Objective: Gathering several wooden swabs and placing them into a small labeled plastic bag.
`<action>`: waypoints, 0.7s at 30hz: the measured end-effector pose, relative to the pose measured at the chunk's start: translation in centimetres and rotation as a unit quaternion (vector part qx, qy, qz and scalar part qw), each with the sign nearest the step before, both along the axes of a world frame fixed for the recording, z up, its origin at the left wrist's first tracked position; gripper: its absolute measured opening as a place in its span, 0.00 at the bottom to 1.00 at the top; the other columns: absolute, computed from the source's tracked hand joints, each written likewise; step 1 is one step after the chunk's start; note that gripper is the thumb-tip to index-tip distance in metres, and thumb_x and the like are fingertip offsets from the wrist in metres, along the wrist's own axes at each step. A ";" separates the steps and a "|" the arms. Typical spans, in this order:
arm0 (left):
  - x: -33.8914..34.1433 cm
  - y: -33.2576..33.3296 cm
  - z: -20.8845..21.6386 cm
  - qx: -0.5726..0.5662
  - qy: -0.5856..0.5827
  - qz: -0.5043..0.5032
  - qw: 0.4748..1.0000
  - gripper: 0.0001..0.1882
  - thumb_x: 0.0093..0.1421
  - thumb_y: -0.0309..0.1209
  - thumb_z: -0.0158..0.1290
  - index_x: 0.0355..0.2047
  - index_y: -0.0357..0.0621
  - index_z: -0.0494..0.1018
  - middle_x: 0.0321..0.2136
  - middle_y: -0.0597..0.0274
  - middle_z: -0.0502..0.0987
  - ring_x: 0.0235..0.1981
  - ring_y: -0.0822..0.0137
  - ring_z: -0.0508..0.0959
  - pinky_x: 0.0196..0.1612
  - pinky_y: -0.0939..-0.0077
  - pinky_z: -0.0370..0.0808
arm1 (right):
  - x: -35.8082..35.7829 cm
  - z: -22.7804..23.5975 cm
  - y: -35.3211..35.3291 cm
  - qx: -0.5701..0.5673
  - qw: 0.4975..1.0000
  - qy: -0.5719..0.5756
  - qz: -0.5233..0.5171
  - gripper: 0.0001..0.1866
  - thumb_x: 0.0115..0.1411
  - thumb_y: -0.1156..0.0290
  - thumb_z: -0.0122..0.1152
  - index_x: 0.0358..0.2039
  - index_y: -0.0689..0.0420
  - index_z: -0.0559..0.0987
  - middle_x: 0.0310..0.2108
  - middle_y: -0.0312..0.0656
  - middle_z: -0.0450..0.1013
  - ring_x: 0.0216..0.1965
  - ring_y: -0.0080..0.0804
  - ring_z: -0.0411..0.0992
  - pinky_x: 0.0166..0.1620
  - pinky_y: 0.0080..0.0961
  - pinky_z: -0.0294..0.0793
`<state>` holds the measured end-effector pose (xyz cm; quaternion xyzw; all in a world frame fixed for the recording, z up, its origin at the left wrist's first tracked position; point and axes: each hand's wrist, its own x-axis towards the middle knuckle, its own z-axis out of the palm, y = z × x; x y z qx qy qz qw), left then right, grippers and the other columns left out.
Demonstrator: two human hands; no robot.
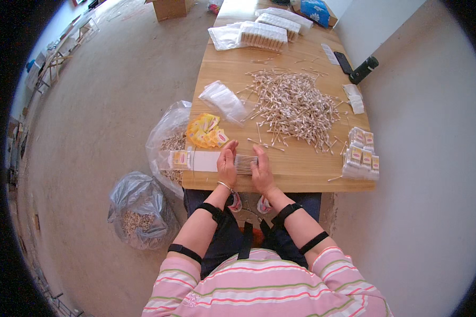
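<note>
A row of cotton swabs point(246, 164) lies side by side between my two hands near the table's front edge. My left hand point(227, 165) stands on edge at the row's left end, its fingers together against the swabs. At the right end my right hand point(261, 170) is curled in, its fingers touching them. Left of my left hand lies a white strip point(206, 161). Beyond that sits a clear packet of swabs point(180, 159) with a yellow label, at the table's left edge. Yellow cards point(203, 131) are heaped just behind it.
A large pile of loose swabs point(296, 105) covers the table's middle. Clear bags point(223, 100) lie to its left, filled packets point(360, 158) to its right. More packs point(263, 36) are at the far end. A bottle point(364, 70) and phone point(343, 63) lie along the wall. Swab-filled bags point(142, 208) stand left.
</note>
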<state>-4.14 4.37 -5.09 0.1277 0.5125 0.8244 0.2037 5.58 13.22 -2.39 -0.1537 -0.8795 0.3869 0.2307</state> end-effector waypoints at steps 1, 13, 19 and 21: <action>0.0 -0.1 0.0 -0.006 0.002 0.000 1.000 0.25 0.68 0.43 0.38 0.55 0.33 0.62 0.53 0.50 0.68 0.56 0.61 0.67 0.60 0.70 0.61 | -0.2 0.1 0.0 -0.069 0.997 0.021 -0.027 0.28 0.57 0.75 0.47 0.59 0.62 0.58 0.59 0.55 0.56 0.62 0.51 0.52 0.64 0.39 0.48; 0.4 0.3 0.0 -0.016 0.004 -0.028 0.999 0.26 0.67 0.44 0.38 0.54 0.34 0.63 0.53 0.51 0.68 0.56 0.61 0.66 0.61 0.68 0.58 | 2.0 2.4 -1.5 0.260 0.929 -0.254 0.067 0.47 0.55 0.44 0.51 0.61 0.70 0.50 0.65 0.59 0.43 0.68 0.50 0.37 0.67 0.42 0.35; 0.1 -0.4 0.9 -0.039 0.003 -0.033 0.999 0.25 0.68 0.43 0.36 0.54 0.34 0.64 0.54 0.52 0.68 0.57 0.60 0.66 0.61 0.67 0.58 | 1.7 2.5 -1.8 0.256 0.930 -0.252 0.076 0.52 0.51 0.41 0.53 0.61 0.70 0.49 0.64 0.59 0.43 0.67 0.50 0.37 0.67 0.42 0.34; 0.1 -1.3 1.7 -0.133 0.098 -0.036 0.986 0.22 0.67 0.39 0.38 0.54 0.36 0.65 0.52 0.51 0.68 0.55 0.58 0.66 0.60 0.66 0.59 | 1.7 2.5 -1.8 0.251 0.930 -0.256 0.077 0.52 0.51 0.40 0.54 0.62 0.70 0.49 0.64 0.59 0.43 0.67 0.50 0.37 0.67 0.42 0.34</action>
